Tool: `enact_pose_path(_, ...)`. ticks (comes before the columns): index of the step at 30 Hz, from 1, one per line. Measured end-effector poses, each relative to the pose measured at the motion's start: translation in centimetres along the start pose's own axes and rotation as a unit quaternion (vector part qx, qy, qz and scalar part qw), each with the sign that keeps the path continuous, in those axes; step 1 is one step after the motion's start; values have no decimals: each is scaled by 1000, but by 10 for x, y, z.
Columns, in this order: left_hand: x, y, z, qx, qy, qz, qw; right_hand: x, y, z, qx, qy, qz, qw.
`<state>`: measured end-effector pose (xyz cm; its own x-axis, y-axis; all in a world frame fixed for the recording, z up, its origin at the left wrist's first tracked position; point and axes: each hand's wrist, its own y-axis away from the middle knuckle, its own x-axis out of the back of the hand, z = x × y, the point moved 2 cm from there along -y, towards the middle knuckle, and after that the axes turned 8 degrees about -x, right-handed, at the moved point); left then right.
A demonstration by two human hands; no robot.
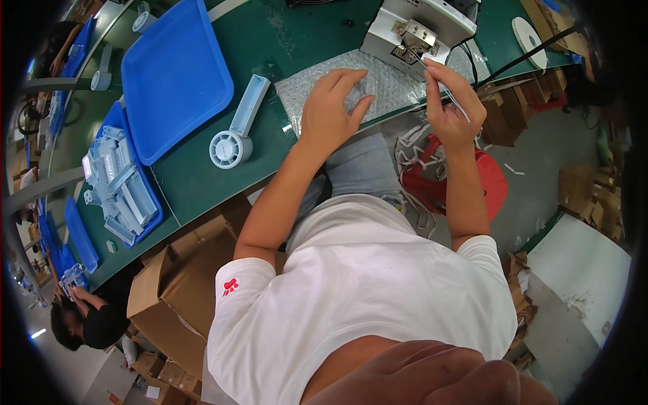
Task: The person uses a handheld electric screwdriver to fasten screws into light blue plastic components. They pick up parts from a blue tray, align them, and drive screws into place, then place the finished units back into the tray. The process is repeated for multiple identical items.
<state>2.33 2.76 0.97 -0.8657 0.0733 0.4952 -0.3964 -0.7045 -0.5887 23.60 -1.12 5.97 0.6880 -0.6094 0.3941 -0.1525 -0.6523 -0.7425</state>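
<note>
Left hand free, right hand pinching a thin pale strip (463,112) by the machine (397,34).
A light, steady pinch, with the strip lined up with the machine's metal block (418,35), would probably serve best. The left hand (329,111) has loosely spread fingers, holding nothing, over bubble wrap (297,94). The right hand (453,111) pinches the strip between thumb and forefinger; it trails toward five o'clock, the block at eleven; contact cannot be told.
</note>
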Motion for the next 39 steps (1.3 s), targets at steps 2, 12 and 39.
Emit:
enact_pose_path(2,1,0,0,1,2,3,1000,-1,0,1,-5,-1,1,1000)
enact_pose_path(12,0,4,0,4,2,11,1000,-1,-13,-11,-137,-8,-15,990)
enact_pose_path(39,-38,-63,0,14,-14,27,999,-29,55,19,-178,-182,144,956)
